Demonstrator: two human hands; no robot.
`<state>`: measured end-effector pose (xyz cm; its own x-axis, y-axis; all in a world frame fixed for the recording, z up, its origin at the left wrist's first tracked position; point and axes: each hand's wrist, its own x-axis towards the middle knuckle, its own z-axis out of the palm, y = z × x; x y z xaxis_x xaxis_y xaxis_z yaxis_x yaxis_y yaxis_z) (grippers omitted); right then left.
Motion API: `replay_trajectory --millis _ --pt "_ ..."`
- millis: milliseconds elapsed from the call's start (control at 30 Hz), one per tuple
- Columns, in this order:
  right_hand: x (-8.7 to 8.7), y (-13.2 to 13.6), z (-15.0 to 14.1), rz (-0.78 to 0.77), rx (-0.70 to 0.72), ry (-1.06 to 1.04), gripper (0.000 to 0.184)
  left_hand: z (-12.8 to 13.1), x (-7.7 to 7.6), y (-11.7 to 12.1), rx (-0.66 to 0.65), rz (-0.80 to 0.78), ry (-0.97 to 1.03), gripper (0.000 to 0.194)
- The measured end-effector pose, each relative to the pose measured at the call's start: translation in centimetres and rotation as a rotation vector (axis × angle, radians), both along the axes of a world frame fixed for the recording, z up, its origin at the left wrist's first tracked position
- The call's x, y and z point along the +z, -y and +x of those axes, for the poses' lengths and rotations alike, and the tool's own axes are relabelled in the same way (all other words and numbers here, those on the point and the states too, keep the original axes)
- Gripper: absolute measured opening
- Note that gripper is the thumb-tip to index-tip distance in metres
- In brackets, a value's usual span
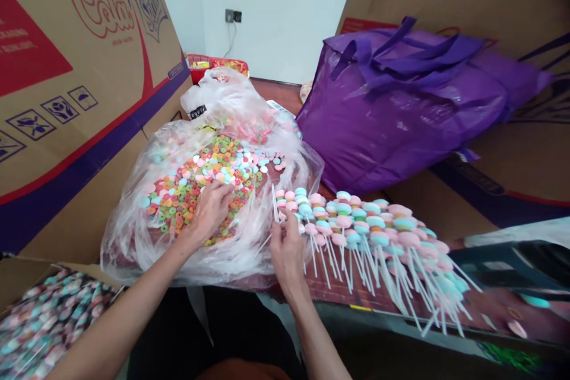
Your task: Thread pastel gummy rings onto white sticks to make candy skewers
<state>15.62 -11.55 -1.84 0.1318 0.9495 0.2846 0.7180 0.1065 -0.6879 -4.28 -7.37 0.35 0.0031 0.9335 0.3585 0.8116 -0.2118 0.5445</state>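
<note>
My left hand (211,209) reaches into a pile of loose candies, its fingers drawn together among the pieces; what they hold, if anything, is hidden. Small ring candies (178,211) in green, orange and red lie there with pink, blue and white disc candies (249,160), on an opened clear plastic bag (133,237). My right hand (288,252) is closed around a thin white stick (274,202) that points upward. Just right of this hand, many candy skewers (378,225) of stacked pink and blue discs on white sticks lie in overlapping rows along the table.
Large cardboard boxes (111,71) stand at left and right. A purple bag (392,124) sits behind the skewers, and a red basket (227,64) at the back. Wrapped candy skewers (53,320) fill a box at lower left. The table's front edge (383,310) runs below the sticks.
</note>
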Motion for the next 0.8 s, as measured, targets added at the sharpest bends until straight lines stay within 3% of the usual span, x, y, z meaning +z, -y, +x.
replay_trajectory --millis 200,367,567,800 --pt "1.8 0.0 -1.9 0.067 0.096 -0.137 0.047 -0.6 1.6 -3.4 0.079 -0.003 -0.239 0.030" --pt "-0.3 -0.3 -3.8 0.068 0.202 -0.040 0.047 1.0 2.1 -5.7 0.036 -0.140 -0.471 0.027" --pt "-2.8 0.2 -3.8 0.090 0.209 0.078 0.045 2.0 2.4 -5.2 0.122 -0.277 -0.552 0.034" --pt "-3.1 -0.1 -3.9 0.124 0.208 0.078 0.044 -1.9 2.1 -3.8 0.181 -0.263 -0.408 0.024"
